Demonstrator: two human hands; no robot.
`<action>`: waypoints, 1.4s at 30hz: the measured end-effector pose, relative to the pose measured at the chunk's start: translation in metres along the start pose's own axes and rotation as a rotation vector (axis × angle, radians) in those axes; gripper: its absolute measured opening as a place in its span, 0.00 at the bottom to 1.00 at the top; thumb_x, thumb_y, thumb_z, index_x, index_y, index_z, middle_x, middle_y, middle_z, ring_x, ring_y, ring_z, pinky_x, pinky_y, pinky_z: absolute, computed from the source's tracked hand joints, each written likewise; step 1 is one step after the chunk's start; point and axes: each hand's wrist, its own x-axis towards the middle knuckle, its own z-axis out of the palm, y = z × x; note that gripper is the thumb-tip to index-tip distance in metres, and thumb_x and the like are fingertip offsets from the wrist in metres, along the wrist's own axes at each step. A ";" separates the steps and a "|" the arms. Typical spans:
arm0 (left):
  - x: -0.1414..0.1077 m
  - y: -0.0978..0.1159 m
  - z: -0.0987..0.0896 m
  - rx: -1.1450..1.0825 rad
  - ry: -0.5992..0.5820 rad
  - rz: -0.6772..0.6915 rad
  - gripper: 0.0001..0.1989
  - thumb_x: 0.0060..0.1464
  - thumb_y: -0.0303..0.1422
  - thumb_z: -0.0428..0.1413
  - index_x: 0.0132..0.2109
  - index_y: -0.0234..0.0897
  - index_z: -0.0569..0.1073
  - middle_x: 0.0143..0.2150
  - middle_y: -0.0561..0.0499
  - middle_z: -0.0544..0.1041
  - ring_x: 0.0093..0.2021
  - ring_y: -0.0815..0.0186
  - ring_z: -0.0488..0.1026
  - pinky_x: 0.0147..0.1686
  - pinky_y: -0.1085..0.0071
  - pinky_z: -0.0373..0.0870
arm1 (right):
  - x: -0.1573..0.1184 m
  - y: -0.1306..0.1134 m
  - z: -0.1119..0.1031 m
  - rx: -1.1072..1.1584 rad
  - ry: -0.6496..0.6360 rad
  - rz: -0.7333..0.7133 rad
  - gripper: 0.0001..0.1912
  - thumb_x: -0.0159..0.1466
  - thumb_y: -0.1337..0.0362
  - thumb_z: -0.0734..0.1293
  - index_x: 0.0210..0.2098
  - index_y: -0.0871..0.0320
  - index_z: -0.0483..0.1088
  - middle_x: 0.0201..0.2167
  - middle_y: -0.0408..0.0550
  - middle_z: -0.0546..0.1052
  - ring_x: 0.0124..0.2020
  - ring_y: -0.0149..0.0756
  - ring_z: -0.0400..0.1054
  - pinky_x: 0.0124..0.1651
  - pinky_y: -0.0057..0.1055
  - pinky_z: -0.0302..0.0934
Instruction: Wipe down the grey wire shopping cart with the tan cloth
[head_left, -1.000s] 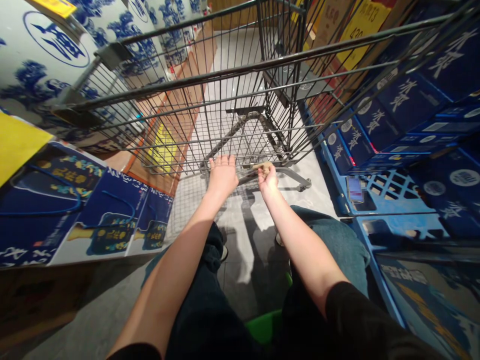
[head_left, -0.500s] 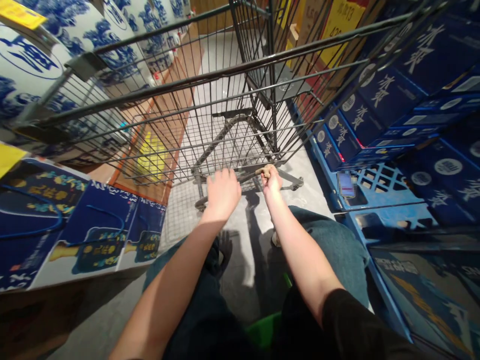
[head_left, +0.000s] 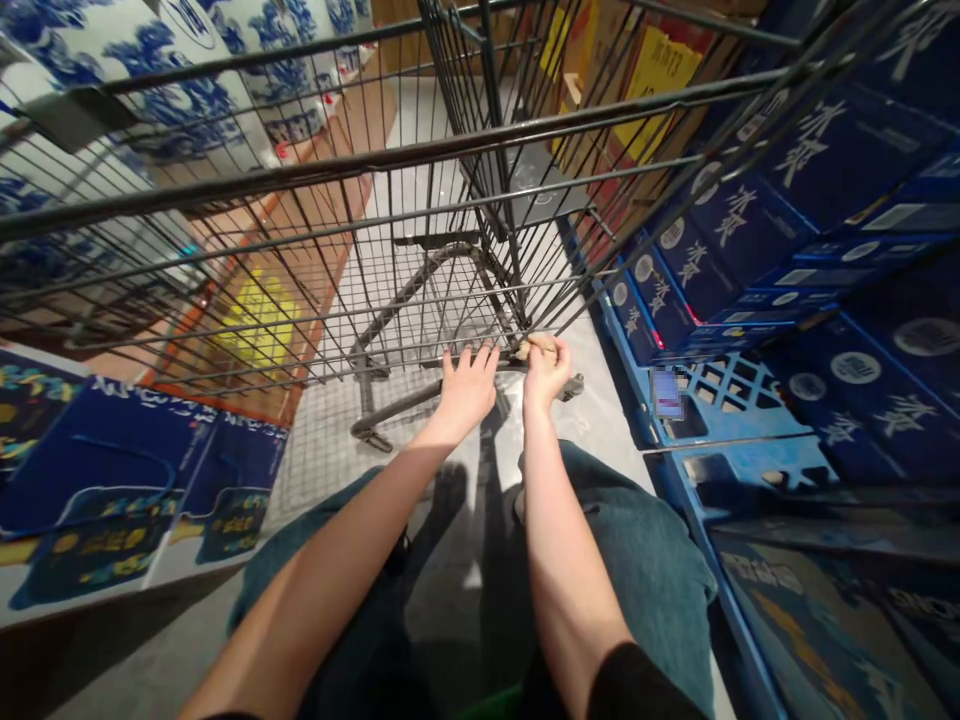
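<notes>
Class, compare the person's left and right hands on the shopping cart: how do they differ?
The left hand lies open, fingers spread, while the right hand curls closed. The left hand rests on the shopping cart's dark metal bar, while the right hand wraps a tan grip. Both hands are bare and reach forward.
</notes>
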 end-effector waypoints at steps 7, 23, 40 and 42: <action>0.006 -0.006 0.000 0.013 -0.047 0.029 0.33 0.65 0.28 0.45 0.75 0.30 0.61 0.73 0.35 0.67 0.68 0.43 0.66 0.70 0.32 0.55 | -0.025 -0.015 -0.006 -0.199 -0.191 -0.035 0.07 0.58 0.71 0.65 0.36 0.55 0.70 0.47 0.50 0.68 0.52 0.37 0.67 0.65 0.38 0.63; 0.003 -0.012 0.006 0.031 -0.034 0.077 0.34 0.65 0.27 0.45 0.76 0.31 0.59 0.74 0.37 0.65 0.70 0.45 0.63 0.73 0.36 0.51 | -0.037 0.008 -0.017 -0.257 -0.169 -0.065 0.09 0.59 0.68 0.66 0.40 0.56 0.73 0.47 0.50 0.69 0.52 0.41 0.67 0.63 0.38 0.63; 0.001 -0.012 0.004 0.020 -0.040 0.091 0.33 0.65 0.27 0.45 0.75 0.30 0.60 0.74 0.37 0.66 0.69 0.46 0.64 0.73 0.36 0.51 | -0.049 0.018 -0.011 -0.266 -0.304 0.018 0.15 0.58 0.70 0.63 0.40 0.58 0.79 0.44 0.50 0.71 0.47 0.40 0.69 0.61 0.39 0.65; 0.001 -0.012 0.003 0.019 -0.051 0.093 0.33 0.65 0.26 0.44 0.75 0.30 0.60 0.74 0.37 0.65 0.69 0.46 0.64 0.72 0.36 0.51 | -0.049 0.019 -0.012 -0.273 -0.274 0.019 0.16 0.58 0.69 0.63 0.41 0.59 0.79 0.44 0.51 0.71 0.49 0.41 0.69 0.61 0.39 0.65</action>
